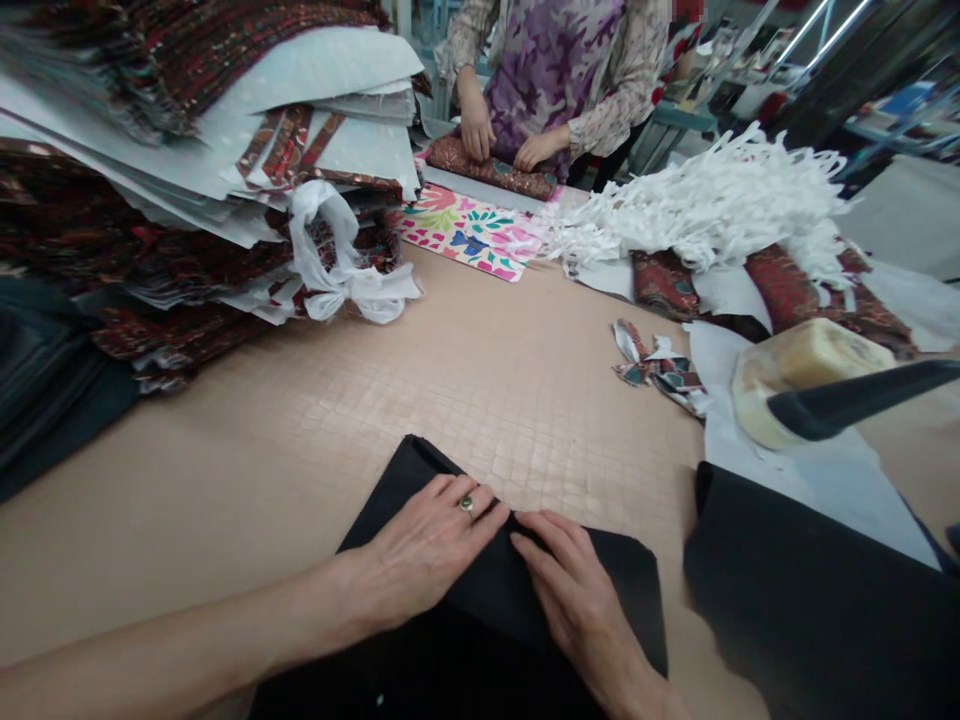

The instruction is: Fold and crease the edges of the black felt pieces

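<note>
A black piece of fabric (480, 610) lies on the beige table (315, 440) right in front of me. My left hand (424, 545), with a ring on one finger, lies flat on it, fingers stretched toward the right. Beside it my right hand (574, 590) also presses flat on the cloth, fingers pointing up and left. The fingertips of both hands nearly meet over the upper edge of the fabric. Neither hand grips anything.
A tall stack of patterned cloth and white sheets (187, 150) fills the left. Another black piece (817, 600) lies at right, near a yellowish block (802, 375) and white strips (712, 200). Across the table, a person's hands (510, 140) press patterned fabric beside a floral piece (469, 230).
</note>
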A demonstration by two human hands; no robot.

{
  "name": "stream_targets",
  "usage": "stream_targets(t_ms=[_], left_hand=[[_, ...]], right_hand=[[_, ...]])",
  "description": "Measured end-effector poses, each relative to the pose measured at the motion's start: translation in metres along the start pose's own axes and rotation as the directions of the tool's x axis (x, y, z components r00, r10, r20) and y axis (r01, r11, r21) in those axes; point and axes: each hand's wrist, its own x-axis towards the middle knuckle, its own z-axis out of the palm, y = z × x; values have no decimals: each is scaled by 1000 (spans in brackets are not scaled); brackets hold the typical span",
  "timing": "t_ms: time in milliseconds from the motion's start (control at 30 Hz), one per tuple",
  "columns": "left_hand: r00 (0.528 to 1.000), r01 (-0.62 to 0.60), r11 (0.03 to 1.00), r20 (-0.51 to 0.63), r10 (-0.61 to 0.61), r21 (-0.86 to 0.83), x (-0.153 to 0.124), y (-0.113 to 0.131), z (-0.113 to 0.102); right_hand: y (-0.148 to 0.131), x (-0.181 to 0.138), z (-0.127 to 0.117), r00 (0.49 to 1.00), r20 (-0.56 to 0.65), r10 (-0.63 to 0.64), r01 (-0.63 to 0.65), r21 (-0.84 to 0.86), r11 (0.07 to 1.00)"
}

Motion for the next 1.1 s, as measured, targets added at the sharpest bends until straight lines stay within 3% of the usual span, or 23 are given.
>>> stream_targets(t_ms=[133, 267, 533, 667, 733, 900, 1100], left_hand=[[999, 24, 999, 43, -23, -38, 4, 5, 6], [999, -2, 1000, 52, 2, -16, 1, 4, 4], [998, -61, 996, 30, 60, 60, -3, 4, 7], [996, -62, 994, -52, 67, 89, -11, 4, 12], [996, -72, 993, -53, 77, 93, -15, 2, 12], [999, -32, 995, -25, 35, 92, -29, -16, 11], [988, 152, 979, -59, -145, 136, -56, -64, 13]], right_hand=[[4, -9, -5, 981, -133, 141, -143, -1, 990], [9, -14, -8, 972, -158, 173, -179, -22, 984], [11, -2, -8, 989, -136, 53, -82, -220, 972], [3, 4, -5, 982, -98, -160, 131, -254, 958], [-1, 5, -1, 974, -98, -206, 179, -234, 956], [4, -2, 9, 973, -92, -213, 187, -234, 954], [13, -8, 9, 979, -36, -201, 189, -207, 960]])
